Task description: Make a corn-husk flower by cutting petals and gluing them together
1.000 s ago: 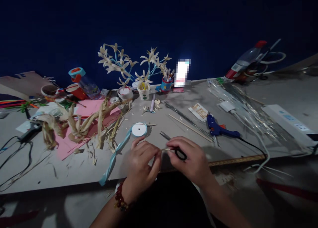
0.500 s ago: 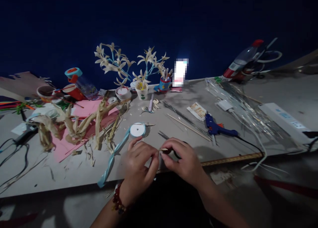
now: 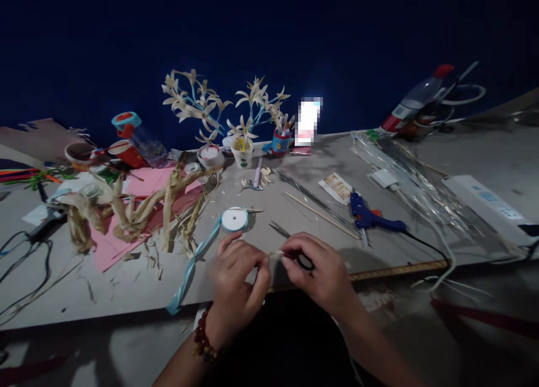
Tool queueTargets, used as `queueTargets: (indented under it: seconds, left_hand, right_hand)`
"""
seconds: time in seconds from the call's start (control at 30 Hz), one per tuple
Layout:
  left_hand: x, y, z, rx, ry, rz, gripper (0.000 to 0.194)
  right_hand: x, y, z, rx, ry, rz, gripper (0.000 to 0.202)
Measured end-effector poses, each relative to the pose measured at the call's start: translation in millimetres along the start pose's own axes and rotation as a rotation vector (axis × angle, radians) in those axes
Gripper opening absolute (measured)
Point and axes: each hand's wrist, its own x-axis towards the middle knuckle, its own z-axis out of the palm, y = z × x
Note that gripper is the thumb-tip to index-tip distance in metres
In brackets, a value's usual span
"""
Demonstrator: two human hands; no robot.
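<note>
The thin pale strip (image 3: pixel 275 254) spans the small gap between the two hands, above the front of the table (image 3: pixel 210 288). The left hand (image 3: pixel 241 274) has its thumb and index closed together on one end; the right hand (image 3: pixel 319 266) pinches the other the same way, while its remaining fingers curl in. So narrow a piece could well split or slide out if the hands draw apart unevenly, and being slightly blurred, it does not show whether it is already frayed. The scissors (image 3: pixel 279 228) look to lie partly under the right hand, blades pointing away; whether the palm touches the handle I cannot tell. Dropping that hand carelessly might knock them or bring skin against an edge. Just beyond the left fingers sits the roll (image 3: pixel 234 219), its blue ribbon (image 3: pixel 191 269) trailing to the table's front edge, where the left forearm or bracelet (image 3: pixel 202 336) could snag it and drag the roll along. On the right, the glue gun (image 3: pixel 374 218) trails a cord (image 3: pixel 429 246) that a sweeping elbow might catch; whether its nozzle is hot cannot be seen.
</note>
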Motion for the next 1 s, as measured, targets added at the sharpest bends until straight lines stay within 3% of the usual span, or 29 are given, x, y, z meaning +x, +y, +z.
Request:
queueTargets:
  seconds: [0.17, 0.4, 0.57, 0.73, 0.9, 1.0]
  left_hand:
    - [0.1, 3.1, 3.6, 0.017, -0.015, 0.002, 0.017]
    - [-1.7, 0.5, 1.8, 0.001, 0.030, -0.006, 0.018]
    - [-0.7, 1.3, 3.5, -0.020, 0.014, -0.018, 0.018]
    - [-1.5, 3.5, 5.8, -0.013, 0.002, -0.009, 0.019]
    - [-3.0, 1.8, 3.7, 0.000, 0.042, -0.010, 0.018]
    - [-2.6, 0.3, 3.0, 0.005, 0.060, 0.003, 0.018]
  right_hand:
    - [4.0, -11.7, 13.8, 0.001, -0.021, -0.040, 0.014]
    - [1.2, 8.6, -0.9, -0.082, 0.096, 0.018, 0.011]
    - [1.9, -3.8, 5.5, 0.088, -0.051, 0.017, 0.005]
    - [3.2, -11.5, 16.4, 0.074, -0.026, -0.038, 0.013]
    - [2.5, 2.4, 3.9, -0.069, 0.077, -0.006, 0.012]
    - [0.8, 4.0, -2.1, -0.026, 0.092, 0.017, 0.009]
